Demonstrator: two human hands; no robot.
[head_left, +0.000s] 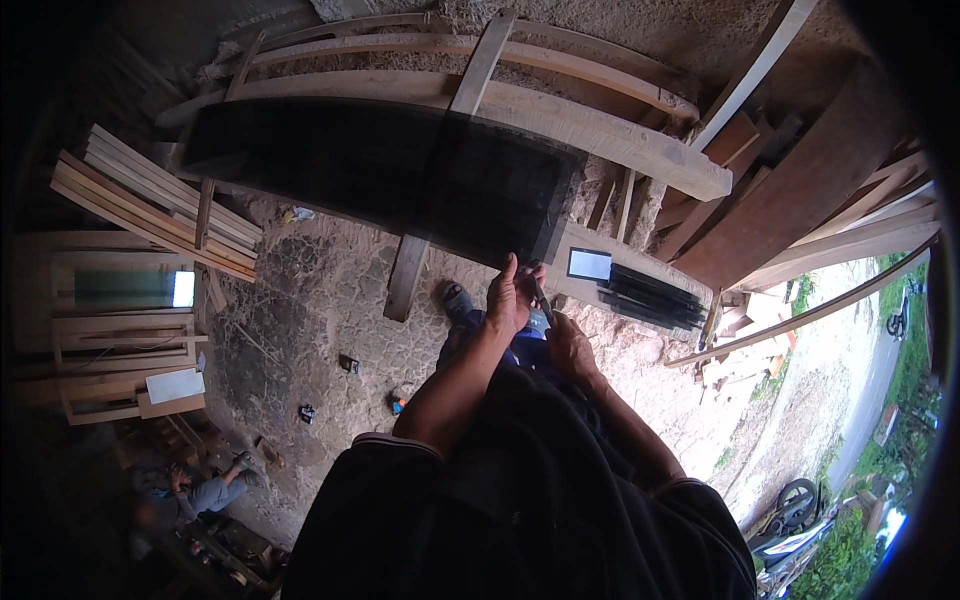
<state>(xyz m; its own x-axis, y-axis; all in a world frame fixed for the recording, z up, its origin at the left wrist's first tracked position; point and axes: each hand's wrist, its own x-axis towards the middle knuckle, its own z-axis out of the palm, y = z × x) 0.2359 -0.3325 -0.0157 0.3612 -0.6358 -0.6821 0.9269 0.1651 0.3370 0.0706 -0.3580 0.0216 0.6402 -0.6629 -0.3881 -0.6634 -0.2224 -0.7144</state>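
Below the near right corner of a large dark glass-like sheet [330,150], my two hands come close together. My right hand [572,348] is closed around the lower end of a slim dark tool [541,299], whose exact kind is too small to tell. My left hand [508,302] is at the tool's upper end, thumb raised and fingers curled; what they pinch is hidden. The sheet lies across wooden beams. To the right of my hands, a small bright rectangular pane [589,264] and several narrow dark strips [650,297] lie on a wide board.
A wooden crosspiece [407,275] juts out under the sheet. Stacked planks [160,215] and wooden frames [125,340] stand at left. Large brown boards [790,190] lean at right. Another person [190,495] sits at lower left. A motorbike [795,520] is outside, lower right.
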